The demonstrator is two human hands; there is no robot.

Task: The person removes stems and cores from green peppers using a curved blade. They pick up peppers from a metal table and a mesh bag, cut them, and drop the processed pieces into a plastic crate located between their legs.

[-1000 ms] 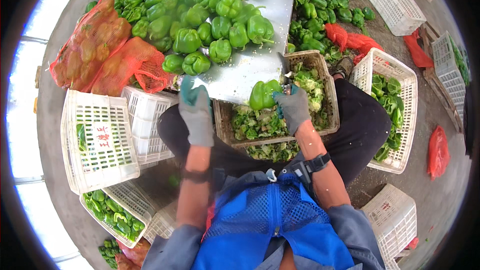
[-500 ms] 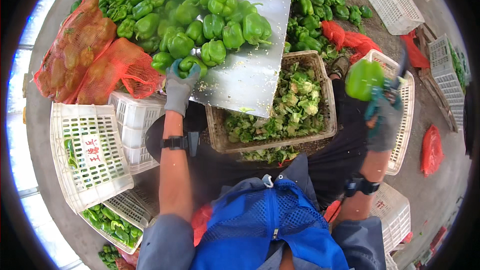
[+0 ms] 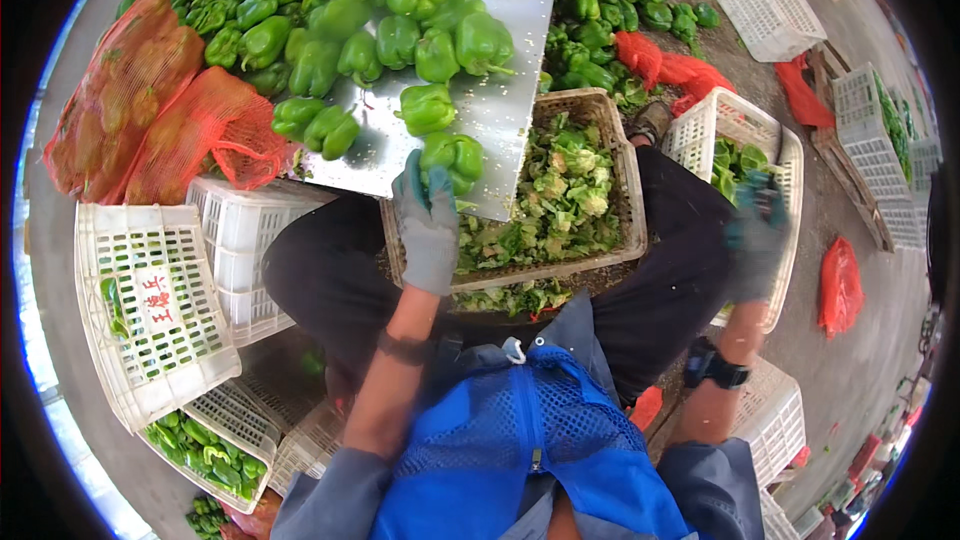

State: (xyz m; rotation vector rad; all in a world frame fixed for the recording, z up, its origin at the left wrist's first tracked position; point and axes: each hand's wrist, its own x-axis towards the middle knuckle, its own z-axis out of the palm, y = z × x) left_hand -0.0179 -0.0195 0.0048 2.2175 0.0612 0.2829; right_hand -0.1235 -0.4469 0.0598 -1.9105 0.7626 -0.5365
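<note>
My left hand (image 3: 428,228), in a grey and teal glove, closes its fingers on the near side of a green bell pepper (image 3: 456,158) at the front edge of a metal sheet (image 3: 345,173). Just beyond is another bell pepper (image 3: 426,109), and two more lie to the left. A large heap of bell peppers (image 3: 330,15) covers the far part of the sheet. My right hand (image 3: 757,240), gloved alike, is over a white crate (image 3: 787,200) with green peppers in it. Motion smears its fingers, so whether it holds anything is unclear.
A crate of leafy trimmings (image 3: 560,210) stands between my legs. Red mesh bags (image 3: 130,90) lie at the left above white crates (image 3: 155,290). More peppers (image 3: 610,5) are heaped on the floor beyond, near red netting (image 3: 670,65). A red bag (image 3: 840,285) lies at right.
My left hand has moved right along the sheet's front edge. My right hand has dropped lower over the right crate, and the bell pepper it carried no longer shows in it.
</note>
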